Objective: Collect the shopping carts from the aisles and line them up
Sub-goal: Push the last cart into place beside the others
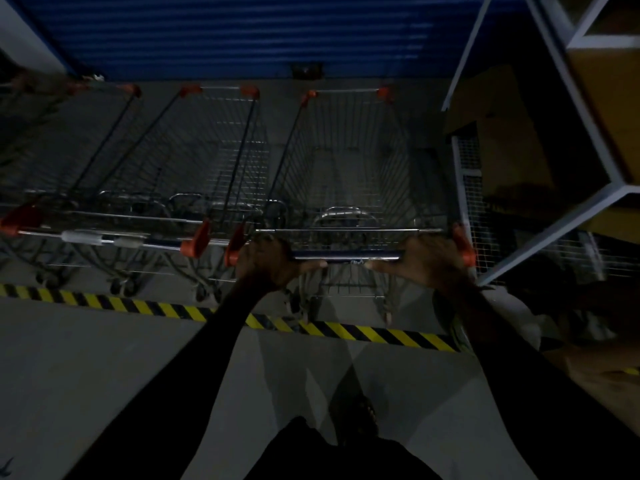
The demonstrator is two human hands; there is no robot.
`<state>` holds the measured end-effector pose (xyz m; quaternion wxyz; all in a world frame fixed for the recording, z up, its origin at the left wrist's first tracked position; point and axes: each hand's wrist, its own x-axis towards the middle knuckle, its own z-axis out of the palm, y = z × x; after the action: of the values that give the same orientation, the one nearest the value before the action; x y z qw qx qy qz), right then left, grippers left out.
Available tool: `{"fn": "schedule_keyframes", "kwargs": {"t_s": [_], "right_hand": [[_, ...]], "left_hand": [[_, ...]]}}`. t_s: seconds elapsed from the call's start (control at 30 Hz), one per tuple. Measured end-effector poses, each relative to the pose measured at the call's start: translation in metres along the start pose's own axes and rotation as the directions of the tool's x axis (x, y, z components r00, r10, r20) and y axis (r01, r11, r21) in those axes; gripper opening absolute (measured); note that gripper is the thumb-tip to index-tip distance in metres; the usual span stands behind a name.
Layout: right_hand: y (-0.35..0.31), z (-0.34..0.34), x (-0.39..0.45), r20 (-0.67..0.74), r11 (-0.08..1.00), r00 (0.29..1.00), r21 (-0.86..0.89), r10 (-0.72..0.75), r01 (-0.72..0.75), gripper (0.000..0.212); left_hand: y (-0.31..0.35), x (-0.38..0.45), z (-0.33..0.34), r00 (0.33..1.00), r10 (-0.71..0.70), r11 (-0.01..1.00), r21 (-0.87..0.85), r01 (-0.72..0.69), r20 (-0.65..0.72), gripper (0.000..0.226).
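A wire shopping cart (346, 161) with orange corner caps stands straight ahead of me, its nose toward the blue shutter. My left hand (268, 263) grips the left end of its dark handle bar (346, 255). My right hand (427, 261) grips the right end of the same bar. Left of it stands a second cart (207, 157), side by side, with its handle (114, 239) level with mine. A third cart (69, 133) sits further left, partly out of view.
A blue roller shutter (242, 32) closes off the far side. A white metal rack (540, 188) with cardboard boxes stands close on the right. Yellow-black hazard tape (381, 332) crosses the grey floor under the cart wheels. My foot (356, 417) shows below.
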<state>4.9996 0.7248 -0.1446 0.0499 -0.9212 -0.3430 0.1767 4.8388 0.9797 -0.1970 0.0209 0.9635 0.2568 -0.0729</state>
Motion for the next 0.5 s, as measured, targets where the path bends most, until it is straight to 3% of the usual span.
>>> {"fn": "schedule_keyframes", "kwargs": {"t_s": [0.1, 0.17, 0.23, 0.33, 0.5], "right_hand": [[-0.012, -0.006, -0.004, -0.003, 0.988, 0.994, 0.107, -0.11, 0.109, 0.078], [-0.016, -0.003, -0.001, 0.002, 0.99, 0.994, 0.089, -0.111, 0.111, 0.071], [-0.022, 0.0, 0.001, 0.0, 0.997, 0.998, 0.03, -0.067, 0.067, 0.077], [-0.025, 0.014, 0.007, -0.05, 0.999, 0.999, -0.046, 0.01, -0.013, 0.109], [-0.025, 0.033, 0.021, -0.071, 0.996, 0.996, -0.067, 0.047, -0.052, 0.112]], "left_hand": [[-0.01, 0.002, -0.003, 0.999, 0.019, 0.999, -0.03, -0.02, -0.033, 0.101], [-0.017, 0.003, -0.007, 0.999, 0.032, 0.999, -0.033, -0.033, -0.043, 0.1], [-0.024, 0.006, -0.006, 0.999, 0.028, 0.998, -0.047, -0.029, -0.04, 0.099], [-0.032, 0.01, -0.003, 0.998, 0.042, 0.999, -0.016, -0.043, -0.047, 0.106], [-0.046, 0.013, -0.005, 0.998, 0.059, 0.997, -0.049, -0.061, -0.029, 0.107]]}}
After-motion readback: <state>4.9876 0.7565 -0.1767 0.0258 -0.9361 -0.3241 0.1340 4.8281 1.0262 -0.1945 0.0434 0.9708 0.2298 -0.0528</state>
